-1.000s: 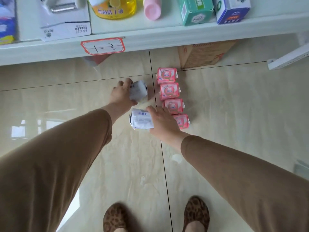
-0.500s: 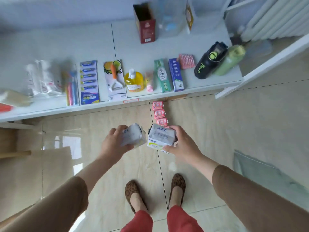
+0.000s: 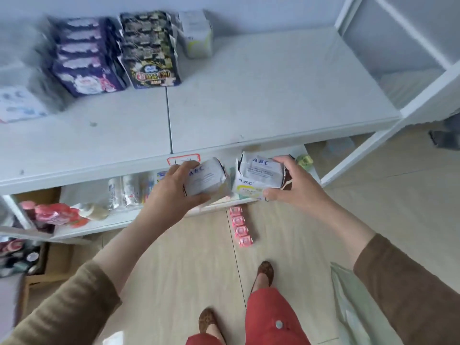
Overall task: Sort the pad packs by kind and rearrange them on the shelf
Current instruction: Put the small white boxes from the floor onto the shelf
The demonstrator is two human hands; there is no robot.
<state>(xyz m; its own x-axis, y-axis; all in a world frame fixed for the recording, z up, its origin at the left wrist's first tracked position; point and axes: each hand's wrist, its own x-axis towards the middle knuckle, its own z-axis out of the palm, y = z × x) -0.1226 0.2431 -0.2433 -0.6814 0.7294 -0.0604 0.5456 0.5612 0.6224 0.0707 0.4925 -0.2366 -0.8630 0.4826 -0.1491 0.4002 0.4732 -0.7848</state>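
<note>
My left hand [image 3: 171, 192] grips a white ABC pad pack [image 3: 205, 179]. My right hand [image 3: 291, 188] holds two stacked white ABC packs [image 3: 258, 175], the lower with a yellow-green label. Both hover just in front of the white upper shelf [image 3: 273, 95]. At the shelf's back stand a row of dark purple pad packs [image 3: 84, 58], a row of black pad packs [image 3: 149, 48] and one white pack [image 3: 196, 33]. A line of small pink pad packs [image 3: 240, 226] lies on the floor below.
A light blue-white pack [image 3: 17, 104] lies at the shelf's left edge. The lower shelf [image 3: 99, 224] carries bottles and pink items. A white frame post [image 3: 388, 135] runs on the right. A cardboard box [image 3: 52, 262] sits low left; a pale bag [image 3: 353, 300] lies right.
I have stood up from the floor, lifting the white ABC packs from beside the pink row to the upper shelf's front edge; the view now shows the higher shelf.
</note>
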